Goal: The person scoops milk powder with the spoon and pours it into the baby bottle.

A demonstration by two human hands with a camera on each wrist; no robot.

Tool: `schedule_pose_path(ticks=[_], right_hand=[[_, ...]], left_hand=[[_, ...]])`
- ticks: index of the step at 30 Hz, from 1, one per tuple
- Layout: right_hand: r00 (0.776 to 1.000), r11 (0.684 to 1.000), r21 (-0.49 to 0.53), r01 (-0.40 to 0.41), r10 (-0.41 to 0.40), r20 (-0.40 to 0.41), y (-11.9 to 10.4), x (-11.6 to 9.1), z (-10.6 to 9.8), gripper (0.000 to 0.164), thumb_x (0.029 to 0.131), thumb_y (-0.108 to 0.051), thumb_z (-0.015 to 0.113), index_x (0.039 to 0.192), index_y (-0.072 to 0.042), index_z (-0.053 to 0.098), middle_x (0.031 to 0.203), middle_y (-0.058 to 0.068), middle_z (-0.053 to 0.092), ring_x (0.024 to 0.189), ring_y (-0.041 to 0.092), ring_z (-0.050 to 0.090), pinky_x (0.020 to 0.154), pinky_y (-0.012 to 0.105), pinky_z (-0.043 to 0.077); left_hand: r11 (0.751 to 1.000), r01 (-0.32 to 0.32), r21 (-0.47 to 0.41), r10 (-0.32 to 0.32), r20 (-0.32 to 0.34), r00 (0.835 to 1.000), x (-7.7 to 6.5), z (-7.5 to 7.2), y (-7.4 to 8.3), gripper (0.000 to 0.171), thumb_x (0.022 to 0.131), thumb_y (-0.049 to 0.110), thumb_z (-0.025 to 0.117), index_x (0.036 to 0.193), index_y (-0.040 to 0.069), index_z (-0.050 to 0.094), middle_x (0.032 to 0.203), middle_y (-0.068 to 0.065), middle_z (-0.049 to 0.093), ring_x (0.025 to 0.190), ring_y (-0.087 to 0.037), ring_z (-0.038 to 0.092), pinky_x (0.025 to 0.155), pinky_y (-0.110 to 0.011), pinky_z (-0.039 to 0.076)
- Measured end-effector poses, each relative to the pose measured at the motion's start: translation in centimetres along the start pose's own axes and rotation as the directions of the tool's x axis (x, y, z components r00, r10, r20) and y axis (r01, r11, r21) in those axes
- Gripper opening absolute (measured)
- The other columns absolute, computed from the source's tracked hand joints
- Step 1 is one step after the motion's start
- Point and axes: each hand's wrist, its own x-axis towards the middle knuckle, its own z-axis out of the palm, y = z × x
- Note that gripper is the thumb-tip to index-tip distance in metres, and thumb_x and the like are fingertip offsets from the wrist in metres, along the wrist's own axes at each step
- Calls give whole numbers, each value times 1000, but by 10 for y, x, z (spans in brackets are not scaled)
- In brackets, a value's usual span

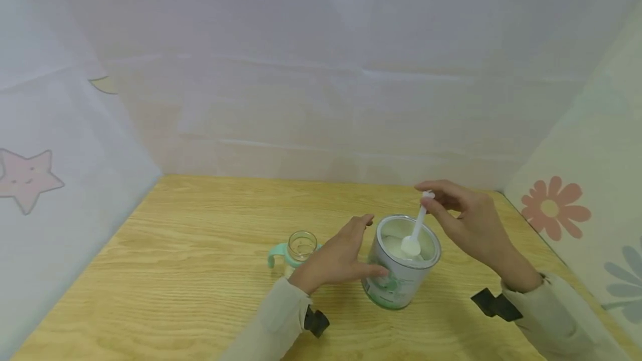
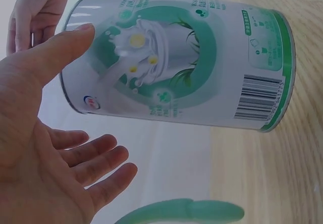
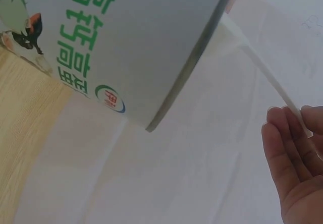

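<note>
A white and green milk powder can (image 1: 393, 280) stands on the table without a lid, pale powder (image 1: 393, 245) visible inside. My right hand (image 1: 468, 224) pinches the end of a white scoop's handle between thumb and fingers. The scoop (image 1: 418, 227) slants down, its bowl within the can's mouth and heaped with powder. In the right wrist view the bowl is at the rim. To the can's left is my left hand (image 1: 337, 258), fingers extended and spread. Its thumb (image 2: 65, 47) lies over the can's side in the left wrist view; whether it touches I cannot tell.
Left of the can, partly behind my left wrist, a clear bottle (image 1: 302, 243) stands with its mouth uncovered and a mint-green handle (image 1: 273, 253). The wood-grain table (image 1: 200, 272) meets pale cloth walls (image 1: 321, 127) at the back and both sides.
</note>
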Motion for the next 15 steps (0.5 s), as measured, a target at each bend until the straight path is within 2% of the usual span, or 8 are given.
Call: schedule_pose_path(ticks=[10,15], right_hand=[[999,1000,21,-19,20,-42,1,2,1,27,78,14,69,101,0,71,76,13,69,72,-13,60,68,5,49],[998,999,17,-44,45,-47,1,2,2,27,76,11,72,101,-1,71,75,14,69,70,-14,61,68,5,49]], left_hand=[[999,-19,49,21,-55,998,-9,-17,1,97,80,47,73,150,8,18,149,-10,34,134,-27,41,105,-42,42],[999,7,51,-4,-61,998,-14,-25,-1,94,82,45,73,150,8,19,149,-10,34,134,-27,41,105,-42,42]])
